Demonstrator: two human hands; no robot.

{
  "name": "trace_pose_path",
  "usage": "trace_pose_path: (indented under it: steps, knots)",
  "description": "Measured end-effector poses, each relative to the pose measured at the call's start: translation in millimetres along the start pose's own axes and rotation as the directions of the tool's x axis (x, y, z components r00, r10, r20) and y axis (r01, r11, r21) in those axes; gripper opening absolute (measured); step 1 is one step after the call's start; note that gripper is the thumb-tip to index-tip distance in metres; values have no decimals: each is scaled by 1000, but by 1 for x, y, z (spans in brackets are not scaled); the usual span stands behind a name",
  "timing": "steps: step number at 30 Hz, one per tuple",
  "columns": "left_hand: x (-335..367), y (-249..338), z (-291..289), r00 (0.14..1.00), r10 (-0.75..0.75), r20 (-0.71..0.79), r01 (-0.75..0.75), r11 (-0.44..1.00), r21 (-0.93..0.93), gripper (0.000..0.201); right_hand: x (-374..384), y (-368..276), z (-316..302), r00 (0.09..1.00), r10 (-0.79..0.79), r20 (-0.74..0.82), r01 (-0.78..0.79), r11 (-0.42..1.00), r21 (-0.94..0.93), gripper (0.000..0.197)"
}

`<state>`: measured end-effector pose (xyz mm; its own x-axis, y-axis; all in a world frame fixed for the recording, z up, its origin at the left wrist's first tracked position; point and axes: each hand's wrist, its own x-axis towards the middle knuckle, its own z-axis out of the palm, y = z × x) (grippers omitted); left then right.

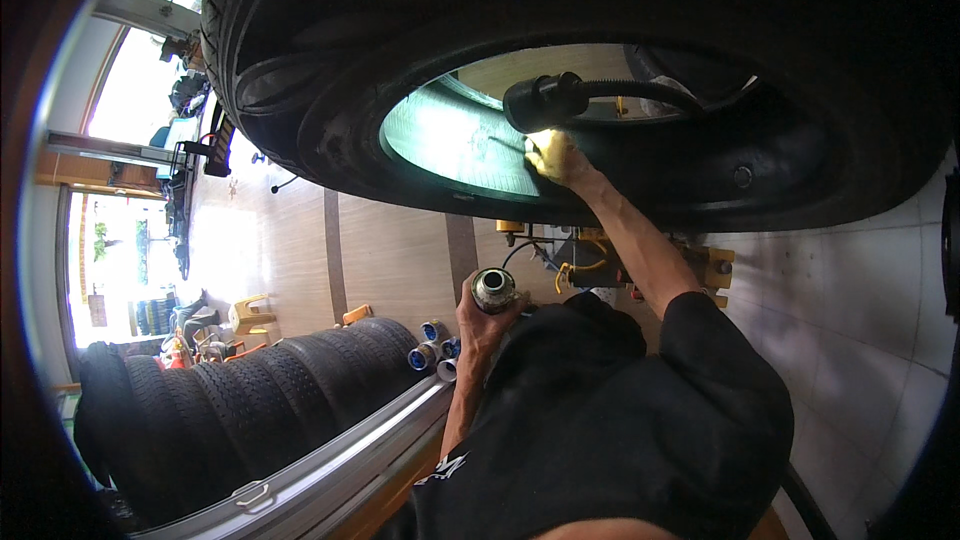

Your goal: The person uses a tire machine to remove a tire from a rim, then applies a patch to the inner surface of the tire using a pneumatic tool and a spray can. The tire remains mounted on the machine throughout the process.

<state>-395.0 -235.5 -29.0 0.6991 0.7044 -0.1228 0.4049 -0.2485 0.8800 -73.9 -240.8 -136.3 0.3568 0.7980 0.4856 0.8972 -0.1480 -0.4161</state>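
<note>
A large black tyre (330, 140) stands across the top of the view, its inner liner lit brightly. My right hand (558, 157) reaches inside it, fingers closed close to the lit rubber. A thin dark line runs left from the fingertips; whether it is a tool or a shadow I cannot tell. Right above this hand hangs a black work lamp (543, 102) on a flexible neck, shining on the inside wall. Lower down, in front of my body, my left hand (483, 315) is wrapped round a metal can (493, 290) whose round neck faces up.
A row of black tyres (270, 380) lies at the lower left beside a metal rail (330, 455). Several blue-and-white rolls or cans (432, 345) sit next to it. Yellow equipment (590, 265) stands under the big tyre. A yellow stool (250, 314) is farther left, near bright doorways.
</note>
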Motion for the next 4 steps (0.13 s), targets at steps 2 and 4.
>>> trace_pose_path:
  steps: [2, 4]
  knots:
    - [0, -2, 0, 1000, 8, 11, -8, 1000, -8, 67, -3, 10, 21, 997, 11, -77, -17, 997, -76, 37]
    - [0, -1, 0, 1000, -16, 21, 16, 1000, 0, 69, -5, 13, 41, 993, 13, -117, -26, 993, -111, 39]
